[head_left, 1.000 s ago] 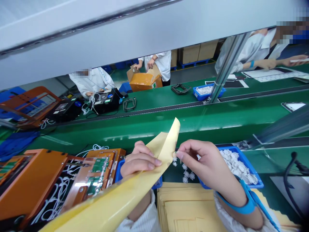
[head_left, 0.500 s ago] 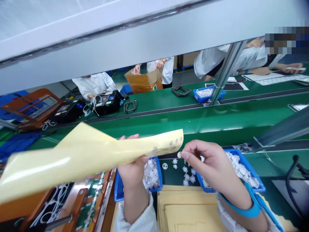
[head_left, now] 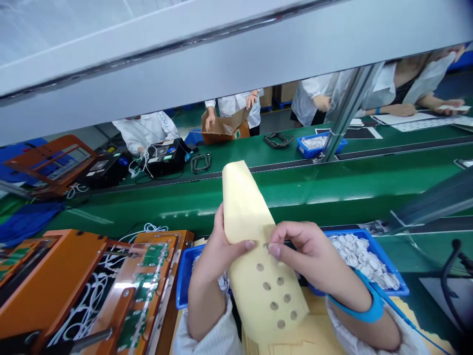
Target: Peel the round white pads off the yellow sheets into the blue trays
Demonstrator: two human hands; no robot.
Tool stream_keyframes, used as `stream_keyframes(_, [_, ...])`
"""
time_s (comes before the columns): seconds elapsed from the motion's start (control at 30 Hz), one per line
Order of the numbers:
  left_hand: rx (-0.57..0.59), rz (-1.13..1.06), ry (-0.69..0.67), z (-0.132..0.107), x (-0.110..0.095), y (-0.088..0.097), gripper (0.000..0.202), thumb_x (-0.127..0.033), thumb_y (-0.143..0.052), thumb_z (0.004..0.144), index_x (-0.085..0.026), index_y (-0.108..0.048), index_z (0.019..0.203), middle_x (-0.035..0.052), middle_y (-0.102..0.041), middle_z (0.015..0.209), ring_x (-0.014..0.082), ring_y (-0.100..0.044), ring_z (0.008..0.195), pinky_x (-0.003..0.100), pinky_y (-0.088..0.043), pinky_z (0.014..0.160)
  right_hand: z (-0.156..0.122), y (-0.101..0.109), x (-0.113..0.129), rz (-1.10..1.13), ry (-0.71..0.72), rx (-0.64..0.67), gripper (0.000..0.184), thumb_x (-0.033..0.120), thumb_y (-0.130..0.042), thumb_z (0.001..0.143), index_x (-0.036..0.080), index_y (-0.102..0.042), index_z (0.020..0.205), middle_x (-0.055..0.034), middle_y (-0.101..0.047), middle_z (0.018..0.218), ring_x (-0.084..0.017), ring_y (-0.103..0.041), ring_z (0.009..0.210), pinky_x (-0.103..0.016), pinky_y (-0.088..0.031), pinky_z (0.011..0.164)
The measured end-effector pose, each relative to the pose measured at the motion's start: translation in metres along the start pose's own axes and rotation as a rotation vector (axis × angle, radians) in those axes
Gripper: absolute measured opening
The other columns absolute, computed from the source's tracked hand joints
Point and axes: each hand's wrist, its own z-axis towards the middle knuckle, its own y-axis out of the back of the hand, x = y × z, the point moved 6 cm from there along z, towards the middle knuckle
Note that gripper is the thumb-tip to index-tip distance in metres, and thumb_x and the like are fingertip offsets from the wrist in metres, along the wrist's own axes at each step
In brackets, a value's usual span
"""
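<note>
Left fingers point(head_left: 248, 245) tight around yellow sheet point(head_left: 242, 214), right fingers point(head_left: 274, 249) in pinch by its right edge, green surface point(head_left: 314, 193) beyond.

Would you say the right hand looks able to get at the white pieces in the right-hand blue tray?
Probably yes: the blue tray seems close to the right hand, and the white pieces lie mostly uncovered, though that hand is at the yellow sheet.

The sheet point(head_left: 248, 283) is pale yellow, dotted grey-brown; wristband point(head_left: 373, 310) blue; bench point(head_left: 314, 190) green.
</note>
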Motion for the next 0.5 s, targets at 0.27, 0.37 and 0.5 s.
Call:
stream_keyframes(0.27, [-0.117,0.63,0.184,0.01,0.014,0.024,0.131,-0.059,-0.078,0.09,-0.015,0.015,0.17,0.0263,-0.052,0.158,0.0433,-0.051,0.146,0.056,-0.042,0.119,0.005,-0.004,-0.013,-0.277,-0.125,0.087,0.019,0.028,-0.068,0.096,0.02,-0.072,0.08,0.0016,-0.069,0.069,-0.013,-0.06,0.065,-0.025,-0.042,0.061])
stream_keyframes(0.37, [-0.094,0.672,0.197,0.01,0.018,0.021,0.103,-0.066,-0.052,0.104,-0.015,0.006,0.172,0.0252,-0.041,0.168,0.0406,-0.044,0.153,0.053,-0.035,0.124,0.005,-0.005,-0.02,-0.37,-0.178,0.126,0.018,0.026,-0.068,0.095,0.02,-0.07,0.078,0.002,-0.07,0.069,-0.013,-0.061,0.064,-0.024,-0.04,0.058])
stream_keyframes(0.5, [-0.021,0.736,0.208,0.012,0.024,0.014,0.089,-0.058,-0.045,0.108,-0.013,-0.002,0.172,0.0208,-0.031,0.174,0.036,-0.035,0.159,0.047,-0.029,0.129,0.005,-0.004,-0.024,-0.483,-0.22,0.234,0.017,0.018,-0.068,0.092,0.019,-0.069,0.074,0.0033,-0.068,0.064,-0.011,-0.059,0.059,-0.023,-0.037,0.055])
